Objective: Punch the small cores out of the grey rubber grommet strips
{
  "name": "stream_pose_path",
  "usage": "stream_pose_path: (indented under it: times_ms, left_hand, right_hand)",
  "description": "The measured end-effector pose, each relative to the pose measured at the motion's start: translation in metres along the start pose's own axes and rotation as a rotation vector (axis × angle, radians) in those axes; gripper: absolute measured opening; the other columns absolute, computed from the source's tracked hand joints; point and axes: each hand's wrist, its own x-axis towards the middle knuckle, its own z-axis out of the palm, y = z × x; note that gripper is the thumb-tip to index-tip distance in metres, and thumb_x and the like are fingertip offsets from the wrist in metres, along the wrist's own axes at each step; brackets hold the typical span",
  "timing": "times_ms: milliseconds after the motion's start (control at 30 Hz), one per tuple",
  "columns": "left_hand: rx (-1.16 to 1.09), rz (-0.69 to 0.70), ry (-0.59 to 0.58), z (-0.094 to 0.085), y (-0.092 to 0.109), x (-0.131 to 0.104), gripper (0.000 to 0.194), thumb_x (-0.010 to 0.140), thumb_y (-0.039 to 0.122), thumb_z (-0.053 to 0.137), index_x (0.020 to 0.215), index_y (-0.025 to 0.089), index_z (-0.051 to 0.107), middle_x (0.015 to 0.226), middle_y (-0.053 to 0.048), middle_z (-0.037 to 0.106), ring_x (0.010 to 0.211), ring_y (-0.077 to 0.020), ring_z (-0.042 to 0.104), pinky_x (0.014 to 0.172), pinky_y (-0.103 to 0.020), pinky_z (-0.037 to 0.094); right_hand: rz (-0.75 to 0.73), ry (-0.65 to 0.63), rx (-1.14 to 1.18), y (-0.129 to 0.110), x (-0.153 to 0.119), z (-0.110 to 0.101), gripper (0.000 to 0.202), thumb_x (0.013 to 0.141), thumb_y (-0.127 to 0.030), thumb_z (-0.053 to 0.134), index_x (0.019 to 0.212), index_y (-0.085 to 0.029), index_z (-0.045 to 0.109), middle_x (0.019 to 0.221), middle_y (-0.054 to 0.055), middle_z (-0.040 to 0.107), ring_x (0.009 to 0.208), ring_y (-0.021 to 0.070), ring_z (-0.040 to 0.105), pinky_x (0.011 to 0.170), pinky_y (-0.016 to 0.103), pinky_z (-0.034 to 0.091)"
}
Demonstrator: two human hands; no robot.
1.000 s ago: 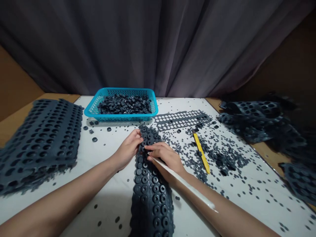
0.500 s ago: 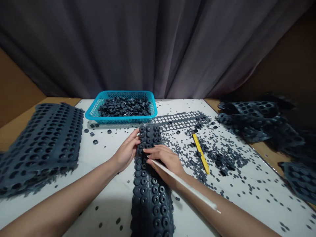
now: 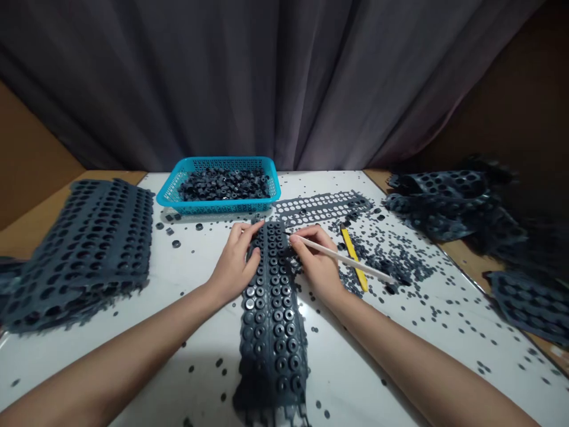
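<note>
A long dark rubber strip (image 3: 269,308), studded with rows of small ring-shaped pieces, lies lengthwise before me. My left hand (image 3: 237,261) rests on its upper left edge, index finger and thumb spread apart over the rings. Beside the strip's upper right edge, my right hand (image 3: 317,255) is closed around a thin white stick (image 3: 344,258). The stick's dark tip points at the strip's right edge, and its tail slants back over my wrist. Some rings are hidden beneath my left fingers.
A blue basket (image 3: 217,207) full of small black rings stands at the back. Perforated rubber sheets (image 3: 98,237) are stacked left; scrap sheets (image 3: 444,201) are heaped right. A yellow cutter (image 3: 354,259) lies among scattered black discs. Behind the basket, a punched-out strip (image 3: 320,207) lies right.
My right hand has moved from over the strip to its upper right edge, carrying the white stick. My left thumb has spread away from the index finger. The view has shifted slightly.
</note>
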Motion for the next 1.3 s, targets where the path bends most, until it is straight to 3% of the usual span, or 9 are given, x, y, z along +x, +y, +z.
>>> stream_pose_path:
  times_ms: [233,367,500,600,700,833,967,1167,1300]
  left_hand:
    - [0.3,0.154,-0.092,-0.023,0.027,-0.016,0.023,0.086,0.016,0.048,0.105,0.02,0.06,0.103,-0.009,0.054,0.101,-0.028,0.049,0.087,-0.041,0.039]
    - [0.394,0.343,-0.405,-0.037,0.065,-0.091,0.022,0.085,0.019,0.048,0.101,0.021,0.063,0.095,-0.009,0.064,0.088,-0.027,0.057,0.079,-0.039,0.043]
    - [0.429,0.576,-0.436,-0.037,0.079,-0.174,0.039,0.078,0.02,0.051,0.117,0.017,0.057,0.115,-0.011,0.066,0.105,-0.0255,0.058,0.091,-0.034,0.044]
    - [0.527,0.555,-0.457,-0.03,0.072,-0.206,0.057,0.074,0.027,0.059,0.127,0.008,0.05,0.132,-0.019,0.053,0.119,-0.0322,0.05,0.098,-0.037,0.04]
    - [0.537,0.435,-0.539,-0.023,0.066,-0.214,0.074,0.068,0.029,0.062,0.136,0.007,0.043,0.142,-0.022,0.04,0.128,-0.0413,0.037,0.103,-0.048,0.035]
    - [0.535,0.301,-0.738,-0.022,0.069,-0.212,0.075,0.071,0.02,0.055,0.143,0.011,0.033,0.151,-0.017,0.025,0.137,-0.0389,0.02,0.11,-0.05,0.026]
    - [0.474,0.276,-0.727,-0.027,0.071,-0.211,0.078,0.071,0.016,0.054,0.145,0.014,0.028,0.154,-0.014,0.02,0.14,-0.0373,0.006,0.113,-0.053,0.018]
    - [0.413,0.254,-0.751,-0.032,0.074,-0.208,0.078,0.07,0.016,0.055,0.144,0.013,0.031,0.152,-0.016,0.023,0.139,-0.039,0.011,0.112,-0.055,0.018]
    - [0.386,0.239,-0.761,-0.035,0.077,-0.205,0.083,0.066,0.019,0.058,0.144,0.012,0.031,0.152,-0.018,0.023,0.139,-0.0407,0.011,0.112,-0.056,0.016]
  right_hand:
    - [-0.054,-0.004,-0.046,-0.042,0.0,-0.018,0.011,0.073,-0.027,0.072,0.072,-0.02,0.065,0.067,-0.001,0.065,0.059,0.0127,0.058,0.052,0.025,0.046]
    - [-0.12,-0.284,-0.14,-0.053,-0.042,-0.025,0.004,0.078,-0.023,0.068,0.076,-0.019,0.068,0.072,0.002,0.069,0.064,0.0144,0.063,0.056,0.027,0.052]
    - [-0.305,-0.567,-0.162,-0.053,-0.102,-0.029,0.006,0.083,-0.016,0.062,0.083,-0.018,0.068,0.078,0.006,0.071,0.073,0.0155,0.066,0.064,0.028,0.055]
    - [-0.439,-0.666,-0.171,-0.048,-0.131,-0.028,0.009,0.082,-0.013,0.062,0.089,-0.017,0.066,0.082,0.009,0.07,0.076,0.0163,0.066,0.067,0.028,0.054]
    - [-0.507,-0.679,-0.186,-0.043,-0.139,-0.023,0.006,0.083,-0.014,0.062,0.088,-0.016,0.065,0.081,0.01,0.07,0.077,0.0167,0.065,0.069,0.028,0.054]
    - [-0.57,-0.689,-0.229,-0.044,-0.137,-0.017,0.005,0.087,-0.019,0.06,0.086,-0.015,0.063,0.08,0.01,0.069,0.077,0.0159,0.064,0.069,0.027,0.053]
    - [-0.602,-0.694,-0.284,-0.046,-0.139,-0.018,0.004,0.088,-0.018,0.058,0.086,-0.016,0.06,0.079,0.008,0.068,0.077,0.0157,0.065,0.071,0.028,0.053]
    - [-0.756,-0.774,-0.501,-0.036,-0.136,-0.021,0.007,0.09,-0.022,0.056,0.093,-0.017,0.06,0.114,0.014,0.067,0.114,0.0212,0.058,0.093,0.039,0.051]
    - [-0.955,-0.767,-0.592,-0.029,-0.131,-0.017,0.009,0.092,-0.017,0.052,0.095,-0.015,0.06,0.107,0.012,0.071,0.107,0.0201,0.063,0.089,0.037,0.055]
